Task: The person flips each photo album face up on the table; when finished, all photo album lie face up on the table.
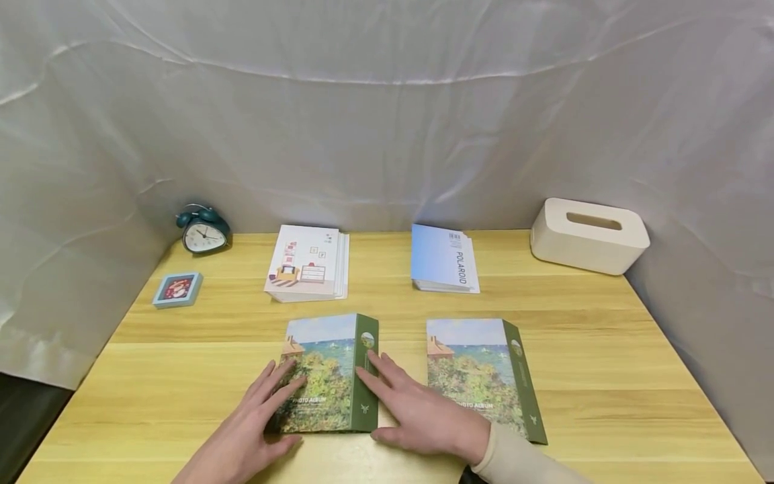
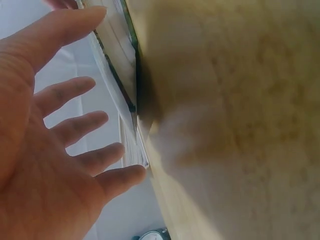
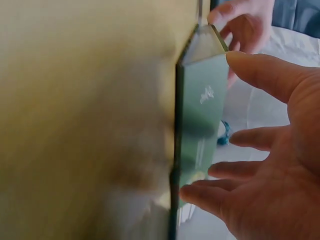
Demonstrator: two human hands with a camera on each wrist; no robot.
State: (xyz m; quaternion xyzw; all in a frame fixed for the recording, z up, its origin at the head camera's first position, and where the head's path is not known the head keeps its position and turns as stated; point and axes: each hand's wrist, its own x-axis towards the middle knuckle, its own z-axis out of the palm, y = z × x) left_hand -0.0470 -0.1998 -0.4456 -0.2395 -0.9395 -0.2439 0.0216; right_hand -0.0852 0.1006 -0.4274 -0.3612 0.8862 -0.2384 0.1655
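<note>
A photo album [image 1: 326, 376] with a painted seaside cover and a green spine lies flat before me in the head view. My left hand [image 1: 256, 417] is at its left side, fingers spread over the cover's left edge and thumb near the front corner. On the other side, my right hand [image 1: 423, 413] has its fingertips at the green spine [image 3: 202, 110], fingers extended. The right wrist view shows that thumb by the spine's end. A second, matching photo album [image 1: 471, 376] lies to the right, partly behind my right hand and wrist.
Behind the albums stand a stack with a room drawing [image 1: 305, 262] and a blue-and-white stack marked POLAROID [image 1: 441, 259]. An alarm clock [image 1: 204, 232] and a small blue-framed picture [image 1: 178, 290] are at the left. A white tissue box [image 1: 580, 245] sits back right, near the grey curtain [image 1: 387, 134].
</note>
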